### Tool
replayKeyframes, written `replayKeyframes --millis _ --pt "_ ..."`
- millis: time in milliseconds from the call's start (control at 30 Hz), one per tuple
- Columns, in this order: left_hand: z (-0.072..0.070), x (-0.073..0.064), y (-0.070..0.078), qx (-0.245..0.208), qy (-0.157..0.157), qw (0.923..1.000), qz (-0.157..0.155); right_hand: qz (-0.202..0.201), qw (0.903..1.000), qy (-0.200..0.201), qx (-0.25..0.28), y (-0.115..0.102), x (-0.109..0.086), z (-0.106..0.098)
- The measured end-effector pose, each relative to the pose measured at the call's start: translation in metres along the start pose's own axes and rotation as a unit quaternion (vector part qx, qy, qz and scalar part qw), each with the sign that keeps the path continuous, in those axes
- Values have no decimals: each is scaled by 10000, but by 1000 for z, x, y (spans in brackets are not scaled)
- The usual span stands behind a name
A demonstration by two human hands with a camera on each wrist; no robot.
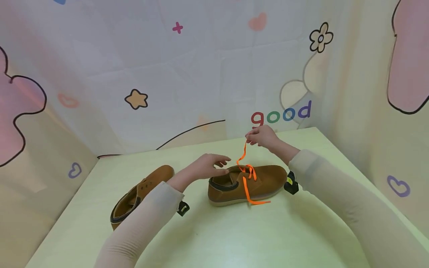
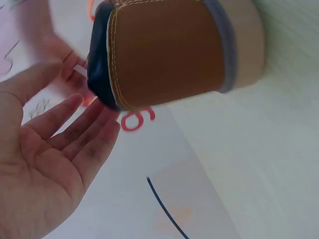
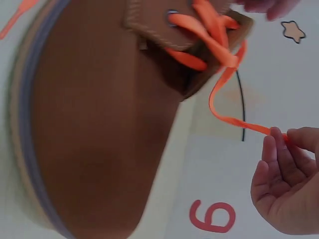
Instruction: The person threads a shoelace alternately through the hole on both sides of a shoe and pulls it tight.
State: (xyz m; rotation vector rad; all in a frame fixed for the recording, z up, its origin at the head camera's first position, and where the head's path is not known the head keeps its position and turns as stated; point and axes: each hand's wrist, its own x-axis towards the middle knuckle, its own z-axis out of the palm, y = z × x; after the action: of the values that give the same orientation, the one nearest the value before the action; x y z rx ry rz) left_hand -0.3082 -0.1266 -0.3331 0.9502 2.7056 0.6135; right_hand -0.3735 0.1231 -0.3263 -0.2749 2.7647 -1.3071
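Observation:
A brown shoe (image 1: 268, 180) with an orange lace lies on the table, its toe to the right. My right hand (image 1: 264, 137) is raised above and behind it, pinching one end of the orange shoelace (image 3: 256, 128) between thumb and finger. The lace rises from the eyelets to that hand; its other end (image 1: 258, 203) hangs over the near side onto the table. My left hand (image 1: 209, 166) hovers by the shoe's heel opening, fingers loosely bent and holding nothing. In the left wrist view the shoe's heel (image 2: 169, 55) is beside those fingers; whether they touch it I cannot tell.
A second brown shoe (image 1: 155, 178) without a visible lace lies to the left, partly behind my left sleeve (image 1: 144, 219). The pale green table (image 1: 234, 238) ends at a patterned cloth backdrop (image 1: 187, 74) at the back and sides.

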Motion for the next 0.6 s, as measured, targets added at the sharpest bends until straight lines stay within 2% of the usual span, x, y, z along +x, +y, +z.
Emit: replayKeyframes --millis 133,233,300,433,600 --pt "2 -21 -10 -611 -230 9974 -318 -108 9979 -315 -555 12 -1 12" --pt "8 -31 -16 -799 -481 9946 -457 -202 9947 -522 -858 18 0 17" --pt "13 -33 -19 -827 -593 9936 -496 -245 9921 -682 -1024 20 2 19" --pt "22 -33 -23 -798 -591 9936 -536 -271 9867 -1018 -1236 23 0 15" --pt "28 -32 -28 -620 -420 9955 -574 -442 9826 -1007 -1495 20 -16 1"
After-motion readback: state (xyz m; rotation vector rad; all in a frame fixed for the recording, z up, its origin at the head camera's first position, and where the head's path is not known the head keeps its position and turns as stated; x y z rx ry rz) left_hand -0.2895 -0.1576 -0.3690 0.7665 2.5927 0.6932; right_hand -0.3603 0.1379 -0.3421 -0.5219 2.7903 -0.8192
